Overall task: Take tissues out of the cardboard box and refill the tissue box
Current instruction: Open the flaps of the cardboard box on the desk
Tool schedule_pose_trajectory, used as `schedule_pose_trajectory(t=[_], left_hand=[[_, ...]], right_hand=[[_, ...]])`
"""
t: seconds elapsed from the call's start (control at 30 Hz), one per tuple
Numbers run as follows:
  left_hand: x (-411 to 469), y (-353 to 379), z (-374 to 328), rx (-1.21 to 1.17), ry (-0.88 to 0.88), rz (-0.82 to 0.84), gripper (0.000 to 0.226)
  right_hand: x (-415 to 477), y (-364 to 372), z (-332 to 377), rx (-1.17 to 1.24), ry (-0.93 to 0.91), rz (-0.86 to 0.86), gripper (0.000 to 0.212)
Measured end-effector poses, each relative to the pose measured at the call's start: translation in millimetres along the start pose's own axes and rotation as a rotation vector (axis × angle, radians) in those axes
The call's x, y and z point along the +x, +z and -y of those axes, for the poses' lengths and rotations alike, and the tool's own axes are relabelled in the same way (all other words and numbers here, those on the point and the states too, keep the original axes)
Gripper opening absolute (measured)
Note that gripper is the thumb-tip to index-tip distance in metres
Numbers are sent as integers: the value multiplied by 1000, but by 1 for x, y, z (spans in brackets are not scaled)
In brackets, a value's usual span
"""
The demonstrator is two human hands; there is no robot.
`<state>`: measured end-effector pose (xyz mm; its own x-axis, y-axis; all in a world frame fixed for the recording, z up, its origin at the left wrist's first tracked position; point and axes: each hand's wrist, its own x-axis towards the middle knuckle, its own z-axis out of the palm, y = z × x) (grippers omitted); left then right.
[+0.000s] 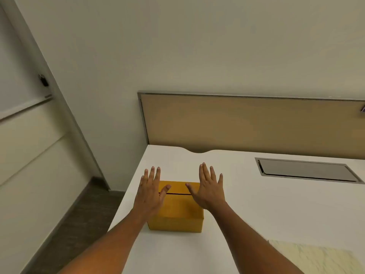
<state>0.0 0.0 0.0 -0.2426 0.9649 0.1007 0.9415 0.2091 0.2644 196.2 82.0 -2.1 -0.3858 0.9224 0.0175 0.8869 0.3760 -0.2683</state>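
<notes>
A small yellow-brown cardboard box point(177, 210) stands on the white desk point(256, 214) near its left edge, its top flaps closed with a dark seam across. My left hand point(151, 191) hovers flat over the box's left side, fingers spread, thumb over the seam. Over the box's right side my right hand point(209, 187) is held the same way, palm down and holding nothing. A pale marbled object point(316, 260), possibly the tissue box, shows at the bottom right; I cannot tell for sure. No tissues are visible.
A grey metal cable hatch point(308, 171) is set into the desk at the right. A tan divider panel point(246, 123) runs along the desk's back. The desk's left edge drops to dark floor point(79, 224) beside a white wall.
</notes>
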Motion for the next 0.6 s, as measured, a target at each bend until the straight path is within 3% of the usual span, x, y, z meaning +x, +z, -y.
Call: schedule_pose_trajectory(t=[0.13, 0.27, 0.33, 0.6], left_hand=[[-9, 9, 8, -93, -54, 87, 113], [-13, 21, 15, -249, -155, 131, 80], [-14, 28, 15, -316, -198, 156, 75], [-10, 36, 13, -620, -409, 243, 72]], right_hand=[[-8, 14, 1, -7, 25, 73, 89], [-16, 25, 6, 30, 37, 133, 88], [-19, 30, 7, 43, 47, 120, 86], [-26, 41, 12, 70, 69, 38, 55]])
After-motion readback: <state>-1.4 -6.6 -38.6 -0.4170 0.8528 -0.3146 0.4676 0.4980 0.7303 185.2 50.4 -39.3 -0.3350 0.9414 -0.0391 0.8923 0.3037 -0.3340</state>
